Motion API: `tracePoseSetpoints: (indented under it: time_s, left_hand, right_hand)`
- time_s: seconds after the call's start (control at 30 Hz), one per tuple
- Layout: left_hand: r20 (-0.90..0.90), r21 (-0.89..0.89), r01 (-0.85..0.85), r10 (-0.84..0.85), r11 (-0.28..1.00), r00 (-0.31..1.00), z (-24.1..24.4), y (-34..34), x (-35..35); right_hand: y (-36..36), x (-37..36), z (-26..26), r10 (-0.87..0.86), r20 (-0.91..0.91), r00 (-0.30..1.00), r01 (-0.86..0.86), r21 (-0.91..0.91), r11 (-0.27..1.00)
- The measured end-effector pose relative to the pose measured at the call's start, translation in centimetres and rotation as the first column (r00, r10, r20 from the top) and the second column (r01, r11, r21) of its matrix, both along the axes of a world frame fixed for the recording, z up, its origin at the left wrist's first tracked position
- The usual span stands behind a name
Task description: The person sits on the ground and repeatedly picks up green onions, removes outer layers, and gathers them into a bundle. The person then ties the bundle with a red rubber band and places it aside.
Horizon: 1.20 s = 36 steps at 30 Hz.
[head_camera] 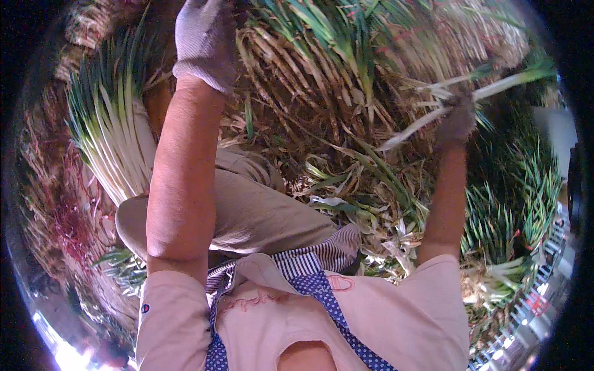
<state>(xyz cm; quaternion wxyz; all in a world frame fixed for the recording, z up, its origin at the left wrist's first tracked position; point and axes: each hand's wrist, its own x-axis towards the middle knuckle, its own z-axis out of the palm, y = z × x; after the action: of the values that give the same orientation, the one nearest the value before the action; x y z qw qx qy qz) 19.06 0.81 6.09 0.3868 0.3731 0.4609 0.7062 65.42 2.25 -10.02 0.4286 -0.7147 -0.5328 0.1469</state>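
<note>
My left hand (204,41), in a pale knit glove, reaches up to the top edge of the view. Its fingers are cut off or in shadow, so what it touches is hidden. On the right, my right hand (457,118) wears a darker glove and is blurred. It grips a few green onion stalks (503,87), whose white ends point left and green leaves point right. Between my hands lies a heap of unpeeled green onions (320,88) with brown, dirt-covered stems. Below the right hand's stalks are stripped leaves and peelings (371,195).
A bundle of clean, white-stemmed green onions (118,134) lies left of my left forearm. My bent leg (269,204) crosses the middle. More green onions (501,208) lie to the right of my right arm. Red ties (74,227) lie at far left.
</note>
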Motion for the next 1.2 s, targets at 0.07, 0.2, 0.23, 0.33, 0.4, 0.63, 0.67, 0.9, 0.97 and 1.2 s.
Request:
tracePoseSetpoints:
  time_s: [0.07, 0.2, 0.23, 0.33, 0.4, 0.63, 0.67, 0.9, 0.97, 1.2]
  left_hand:
    - [0.042, -0.035, -0.078, 0.08, 0.996, 0.996, -1.4, 0.7, -1.9]
    - [0.105, -0.103, -0.184, 0.194, 0.978, 0.975, -3.5, 1.3, -4.8]
    - [0.117, -0.112, -0.198, 0.211, 0.974, 0.97, -3.7, 1.3, -5.3]
    - [0.148, -0.143, -0.245, 0.266, 0.959, 0.953, -4.4, 1.4, -6.7]
    - [0.159, -0.163, -0.262, 0.287, 0.951, 0.945, -4.6, 1.3, -7.6]
    - [0.222, -0.255, -0.272, 0.33, 0.928, 0.917, -7.4, 0.2, -12.0]
    - [0.228, -0.282, -0.245, 0.313, 0.928, 0.922, -8.6, 0.1, -12.5]
    - [0.3, -0.772, 0.082, 0.248, 0.63, 0.921, -18.3, 2.5, -10.4]
    - [0.403, -0.735, 0.191, 0.192, 0.65, 0.895, -18.9, 2.7, -9.1]
    - [0.638, -0.347, 0.114, 0.145, 0.931, 0.756, -13.6, 3.2, -6.0]
  right_hand:
    - [3.7, 4.6, -0.3, -0.043, 0.266, 0.963, 0.07, -0.095, 0.993]
    - [7.6, 4.0, -3.0, 0.164, 0.741, 0.651, 0.325, -0.467, 0.822]
    - [7.5, 1.2, -4.4, 0.274, 0.759, 0.59, 0.24, -0.489, 0.838]
    - [4.5, -12.2, -11.2, 0.668, 0.599, 0.442, -0.332, -0.582, 0.742]
    - [0.3, -22.5, -17.5, 0.916, 0.328, 0.231, -0.612, -0.683, 0.399]
    - [-4.2, -33.7, -24.3, 0.891, 0.07, 0.448, -0.249, -0.948, 0.199]
    - [-4.3, -33.2, -22.4, 0.863, 0.059, 0.501, -0.318, -0.916, 0.247]
    - [-12.9, -24.5, -4.1, 0.714, -0.418, 0.562, -0.805, -0.476, 0.355]
    - [-17.5, -20.7, -0.9, 0.74, -0.494, 0.457, -0.877, -0.392, 0.279]
    - [-19.6, -19.7, 0.4, 0.595, -0.47, 0.652, -0.731, -0.597, 0.331]
